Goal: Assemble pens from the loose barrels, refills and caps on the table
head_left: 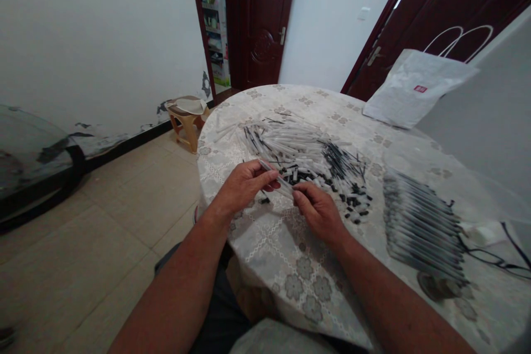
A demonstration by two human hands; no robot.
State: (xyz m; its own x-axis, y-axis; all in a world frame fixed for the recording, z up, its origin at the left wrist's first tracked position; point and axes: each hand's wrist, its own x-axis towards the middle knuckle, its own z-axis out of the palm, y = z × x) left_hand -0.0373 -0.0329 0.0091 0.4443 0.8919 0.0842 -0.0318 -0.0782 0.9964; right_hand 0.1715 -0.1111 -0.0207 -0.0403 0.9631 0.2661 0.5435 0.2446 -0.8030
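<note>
My left hand [244, 183] and my right hand [317, 209] meet over a round table [290, 254] covered with a patterned cloth. Both are closed in a pinch on the same clear pen barrel [277, 176], the left at its upper end, the right at its lower end. Just beyond my fingers lies a loose heap of clear pen barrels [286, 144], black refills [342, 163] and small black caps [352, 202]. A neat row of assembled pens [423, 221] lies to the right of my right hand.
A white paper bag [415, 88] with handles stands at the table's far right. Black cables [493, 254] run along the right edge. A small wooden stool [188, 119] sits on the tiled floor by the wall, with dark doors behind.
</note>
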